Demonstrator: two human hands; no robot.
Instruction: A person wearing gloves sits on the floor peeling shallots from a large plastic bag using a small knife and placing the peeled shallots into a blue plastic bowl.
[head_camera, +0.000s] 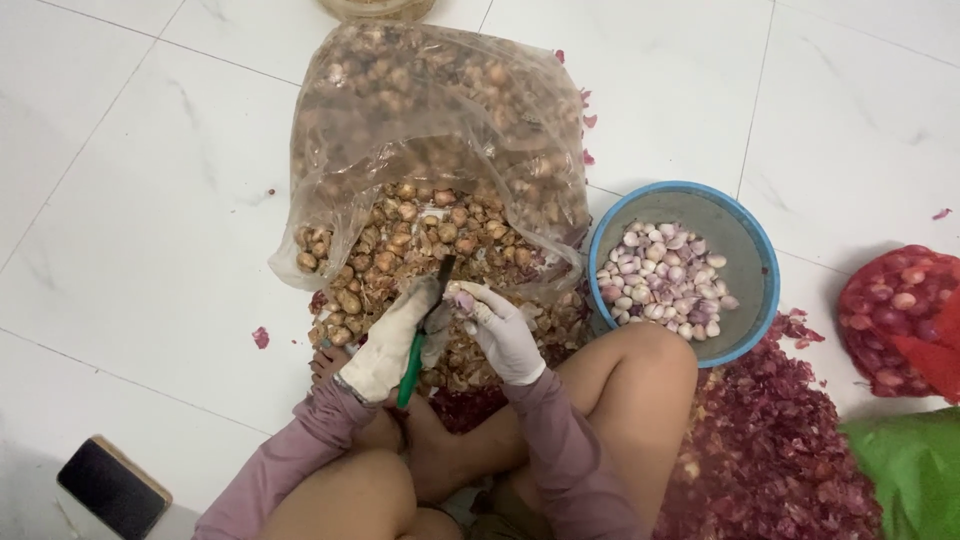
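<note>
Gloved left hand (392, 345) closed round green-handled knife (424, 330), blade up; gloved right hand (500, 335) pinching what looks like one small shallot (464, 299) at fingertips, both just in front of clear bag of unpeeled shallots (430, 160). Blue bowl (762, 290) of peeled bulbs right of bag, red skins (780, 440) below. Best done with shallow cuts, blade edge away from fingers.

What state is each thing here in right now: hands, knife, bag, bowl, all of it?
Left hand: gloved, gripping green-handled knife.
Right hand: gloved, holding a shallot.
Plastic bag: open, unpeeled shallots spilling out.
Blue bowl: partly filled with peeled shallots.
Red mesh sack: full.
</note>
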